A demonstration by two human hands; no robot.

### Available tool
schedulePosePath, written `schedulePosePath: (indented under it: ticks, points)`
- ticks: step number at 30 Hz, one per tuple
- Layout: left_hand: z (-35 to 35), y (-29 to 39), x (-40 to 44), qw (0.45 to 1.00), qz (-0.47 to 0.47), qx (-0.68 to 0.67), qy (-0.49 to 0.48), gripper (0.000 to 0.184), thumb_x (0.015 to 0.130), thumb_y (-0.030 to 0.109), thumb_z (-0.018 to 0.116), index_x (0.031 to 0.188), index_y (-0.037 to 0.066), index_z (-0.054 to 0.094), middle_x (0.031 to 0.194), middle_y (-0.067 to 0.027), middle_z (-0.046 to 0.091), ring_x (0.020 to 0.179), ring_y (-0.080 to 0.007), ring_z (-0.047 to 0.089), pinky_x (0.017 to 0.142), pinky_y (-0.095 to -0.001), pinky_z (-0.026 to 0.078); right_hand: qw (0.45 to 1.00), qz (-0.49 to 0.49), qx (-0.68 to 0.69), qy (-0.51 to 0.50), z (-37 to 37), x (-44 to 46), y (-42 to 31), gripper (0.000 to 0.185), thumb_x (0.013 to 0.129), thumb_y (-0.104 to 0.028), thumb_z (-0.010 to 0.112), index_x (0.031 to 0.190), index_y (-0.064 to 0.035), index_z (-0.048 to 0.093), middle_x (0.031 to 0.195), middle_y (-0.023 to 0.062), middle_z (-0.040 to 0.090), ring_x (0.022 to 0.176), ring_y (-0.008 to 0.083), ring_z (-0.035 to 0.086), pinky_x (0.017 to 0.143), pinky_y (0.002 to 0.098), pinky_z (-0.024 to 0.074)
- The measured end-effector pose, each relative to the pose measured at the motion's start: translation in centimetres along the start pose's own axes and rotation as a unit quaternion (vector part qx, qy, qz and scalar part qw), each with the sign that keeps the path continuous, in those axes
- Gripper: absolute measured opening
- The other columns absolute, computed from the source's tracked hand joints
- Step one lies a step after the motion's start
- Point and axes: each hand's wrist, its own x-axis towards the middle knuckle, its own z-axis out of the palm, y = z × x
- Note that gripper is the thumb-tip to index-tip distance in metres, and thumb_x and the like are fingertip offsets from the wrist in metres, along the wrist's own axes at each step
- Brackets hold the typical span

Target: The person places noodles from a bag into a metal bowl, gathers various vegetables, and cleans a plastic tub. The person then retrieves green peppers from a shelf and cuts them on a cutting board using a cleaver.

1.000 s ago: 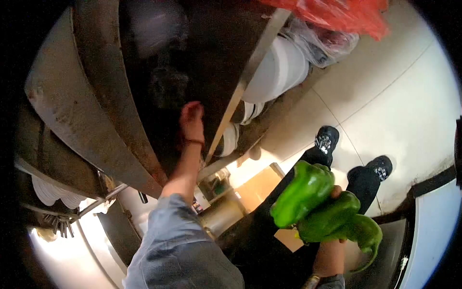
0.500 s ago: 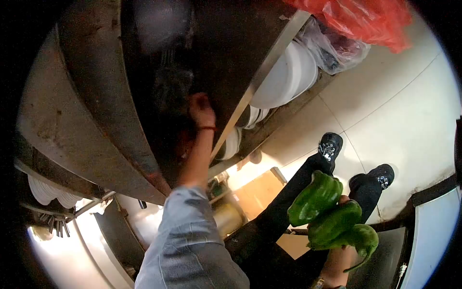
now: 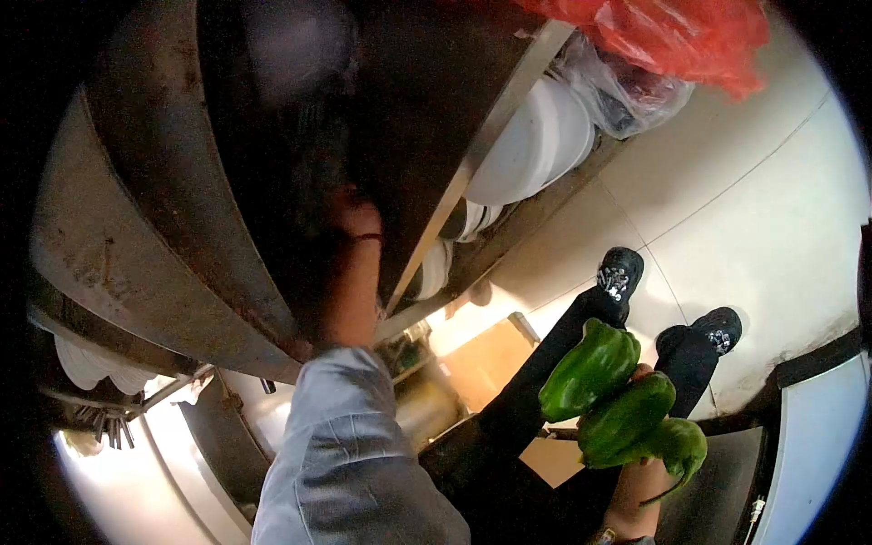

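My left hand reaches into the dark shelf space, with a band around its wrist. Shadow and blur hide its fingers, so I cannot tell whether it touches or holds anything. A pale, rounded shape, too dim to name, lies deeper in that shadow. Lower right, my right hand is closed around green peppers. One large pepper, a second pepper and a smaller one with a curved stem lie side by side. The peppers cover most of that hand.
White bowls or tubs stand on a lower shelf beside a clear plastic bag. A red plastic bag hangs above. A cardboard box sits below. My shoes are on the tiled floor.
My left hand has shifted slightly left and down within the dark shelf space, and looks dimmer. The right hand still holds the peppers, almost unmoved.
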Motion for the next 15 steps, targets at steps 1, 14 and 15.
schedulePosePath:
  ticks: [1, 14, 15]
  points:
    - [-0.2, 2.2, -1.7, 0.998, 0.044, -0.033, -0.005, 0.028, 0.080, -0.002, 0.056, 0.107, 0.005, 0.054, 0.107, -0.0100, 0.055, 0.097, -0.0238, 0.053, 0.090, -0.0354, 0.041, 1.000, -0.002, 0.015, 0.023, 0.9, 0.1, 0.3, 0.058, 0.073, -0.018, 0.075, 0.118, -0.0007, 0.043, 0.101, 0.0204, 0.058, 0.086, 0.0319, 0.063, 0.070, 0.0367, 0.0555]
    - [4.8, 29.9, -6.3, 0.811, 0.430, -0.396, -0.011, 0.044, 0.071, -0.003, 0.061, 0.114, 0.003, 0.051, 0.113, -0.0139, 0.054, 0.106, -0.0302, 0.052, 0.097, -0.0375, 0.038, 0.984, 0.028, -0.100, 0.147, 4.6, -1.2, -0.2, 0.038, 0.089, -0.015, 0.054, 0.122, -0.0030, 0.043, 0.098, 0.0142, 0.061, 0.081, 0.0238, 0.064, 0.067, 0.0315, 0.0554]
    - [3.7, 31.9, -8.4, 0.810, 0.436, -0.390, -0.037, 0.041, 0.071, -0.003, 0.057, 0.110, 0.004, 0.049, 0.112, -0.0194, 0.050, 0.107, -0.0360, 0.049, 0.096, -0.0423, 0.037, 0.990, -0.004, -0.112, 0.081, 4.8, -1.1, 0.0, 0.036, 0.089, -0.014, 0.053, 0.122, -0.0028, 0.044, 0.100, 0.0152, 0.060, 0.084, 0.0254, 0.064, 0.069, 0.0334, 0.0561]
